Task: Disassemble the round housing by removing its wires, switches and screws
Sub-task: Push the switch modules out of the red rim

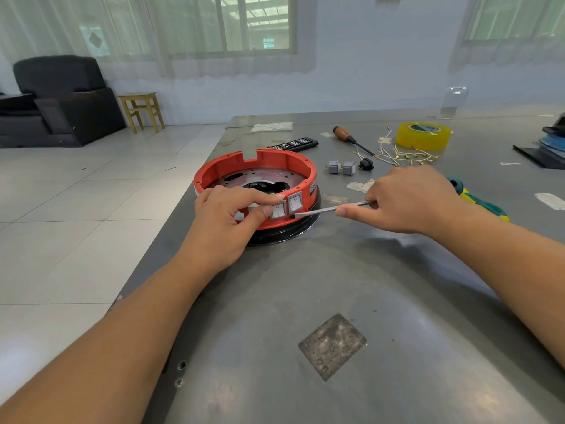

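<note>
Left hand (pixel 227 214) grips red housing (pixel 275 166) rim; right hand (pixel 406 200) pinches tweezers (pixel 324 209) near table (pixel 397 301) edge.

— What is the person wearing on the arms?
— Nothing is showing: both forearms are running bare from the frame's lower edge to the left hand (pixel 227 223) and right hand (pixel 408 201), with no sleeves, gloves, rings or watch.

Hands (pixel 232 209) on red housing (pixel 263 162)
</note>
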### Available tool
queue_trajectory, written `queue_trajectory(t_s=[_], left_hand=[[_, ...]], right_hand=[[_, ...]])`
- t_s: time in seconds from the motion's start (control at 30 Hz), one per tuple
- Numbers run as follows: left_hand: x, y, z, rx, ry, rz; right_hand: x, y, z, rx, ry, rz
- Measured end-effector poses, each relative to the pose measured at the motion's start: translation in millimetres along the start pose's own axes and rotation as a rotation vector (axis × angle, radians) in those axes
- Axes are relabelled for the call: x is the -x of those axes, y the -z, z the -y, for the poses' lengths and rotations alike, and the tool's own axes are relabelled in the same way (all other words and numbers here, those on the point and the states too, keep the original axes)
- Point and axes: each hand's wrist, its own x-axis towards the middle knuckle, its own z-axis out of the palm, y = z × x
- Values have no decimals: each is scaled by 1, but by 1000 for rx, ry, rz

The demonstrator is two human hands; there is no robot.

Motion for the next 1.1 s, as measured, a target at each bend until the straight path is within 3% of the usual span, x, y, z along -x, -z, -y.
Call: queue_trajectory(t_s=[0.37, 0.67, 0.9, 1.1], left_hand=[[-1, 2, -10, 4, 44, 22], [-5, 3, -14, -6, 100, 54], [-6, 3, -14, -14, 123, 67], [-7, 5, -18, -29, 143, 106]], right_hand=[[-3, -6, 12, -54, -26, -2], [-1, -19, 13, 25, -37, -192], [-1, -21, 14, -46, 12, -309], [0, -19, 15, -66, 19, -224]])
